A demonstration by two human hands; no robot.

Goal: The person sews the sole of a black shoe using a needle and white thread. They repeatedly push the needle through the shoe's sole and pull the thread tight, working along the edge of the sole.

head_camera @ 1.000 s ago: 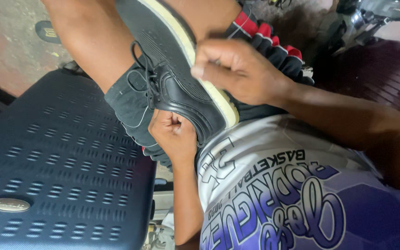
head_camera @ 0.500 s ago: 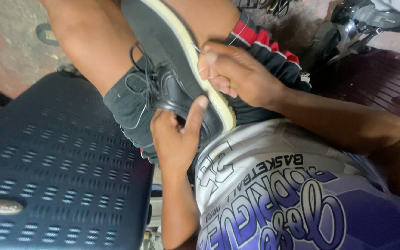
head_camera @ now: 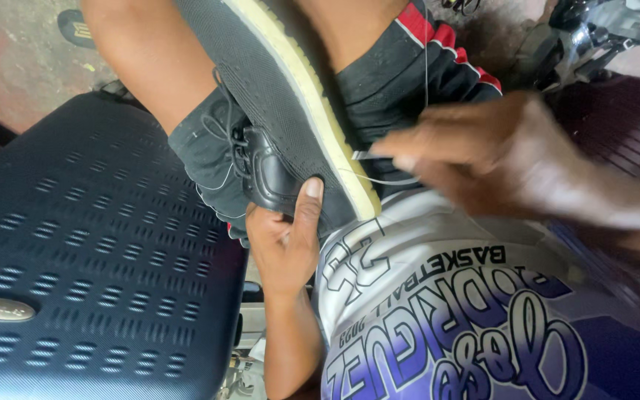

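Head view: a dark perforated plastic chair (head_camera: 90,252) sits left of the lap, a motorbike (head_camera: 601,30) top right. Black shoe (head_camera: 290,126) lies on the thigh, its upper hidden, sole up, long axis running upper-left to lower-right. Left hand (head_camera: 286,241) grips its heel; blurred right hand (head_camera: 497,155) pinches a needle (head_camera: 364,155) with thread (head_camera: 390,180).

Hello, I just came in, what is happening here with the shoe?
A person is working on a black shoe with a pale yellow sole edge, held across the lap. The left hand steadies the shoe from below, thumb pressed on its side. The right hand is blurred beside the sole and pinches what looks like a needle, with a thin thread running to the sole edge. A dark perforated plastic seat is alongside.
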